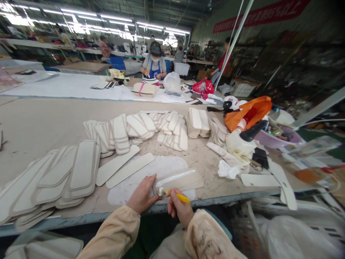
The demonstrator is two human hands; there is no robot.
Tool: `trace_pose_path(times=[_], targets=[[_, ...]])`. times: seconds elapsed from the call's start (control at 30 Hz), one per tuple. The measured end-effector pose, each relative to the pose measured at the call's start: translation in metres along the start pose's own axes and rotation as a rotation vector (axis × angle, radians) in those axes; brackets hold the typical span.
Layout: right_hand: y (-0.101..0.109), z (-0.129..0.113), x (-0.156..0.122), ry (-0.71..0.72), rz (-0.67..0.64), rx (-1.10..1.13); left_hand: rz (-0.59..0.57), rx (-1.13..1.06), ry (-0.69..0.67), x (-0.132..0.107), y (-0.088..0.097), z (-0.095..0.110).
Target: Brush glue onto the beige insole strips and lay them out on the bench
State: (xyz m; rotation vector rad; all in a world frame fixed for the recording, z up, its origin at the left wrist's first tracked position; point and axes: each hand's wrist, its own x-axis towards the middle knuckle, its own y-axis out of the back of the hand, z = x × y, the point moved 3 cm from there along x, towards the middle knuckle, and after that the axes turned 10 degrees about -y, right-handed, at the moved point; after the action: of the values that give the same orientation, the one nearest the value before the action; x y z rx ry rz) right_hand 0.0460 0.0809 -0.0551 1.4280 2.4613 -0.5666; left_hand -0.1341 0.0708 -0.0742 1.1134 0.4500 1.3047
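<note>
My left hand (142, 197) rests near the table's front edge, fingers stretched flat and pressing down the left end of a beige strip piece (182, 181). My right hand (180, 208) is closed around a yellow-handled brush (175, 195), whose tip touches the strip's left end. A wet glossy streak runs along the strip. The strip lies on a white sheet (159, 169) spread on the table.
Rows and stacks of beige strip pieces (78, 169) cover the table (32, 126) to the left and behind. On the right lie an orange bag (249, 111), a black-capped bottle (252, 131), crumpled white cloth, scissors. A person in a blue apron works at a far table.
</note>
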Motion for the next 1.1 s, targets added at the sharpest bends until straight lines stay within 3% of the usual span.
trace_pose_path(times=[0.2,0.5,0.67,0.87,1.0,1.1], targets=[[0.028,-0.004,0.0,-0.02,0.126,0.004,-0.006,0.0,0.0,0.003,0.004,0.003],[0.109,-0.023,-0.003,0.078,0.418,0.034,0.001,0.036,-0.018,0.001,-0.001,-0.003],[0.14,-0.031,-0.004,0.095,0.578,0.031,-0.01,0.086,-0.035,-0.001,-0.003,-0.006],[0.146,-0.034,-0.008,0.16,0.619,0.034,-0.042,0.142,-0.028,-0.002,-0.005,-0.007],[0.136,-0.037,-0.008,0.222,0.613,0.084,-0.027,0.154,-0.052,0.0,-0.004,-0.005],[0.124,-0.037,0.0,0.213,0.54,0.103,-0.018,0.168,-0.067,0.001,-0.004,-0.004]])
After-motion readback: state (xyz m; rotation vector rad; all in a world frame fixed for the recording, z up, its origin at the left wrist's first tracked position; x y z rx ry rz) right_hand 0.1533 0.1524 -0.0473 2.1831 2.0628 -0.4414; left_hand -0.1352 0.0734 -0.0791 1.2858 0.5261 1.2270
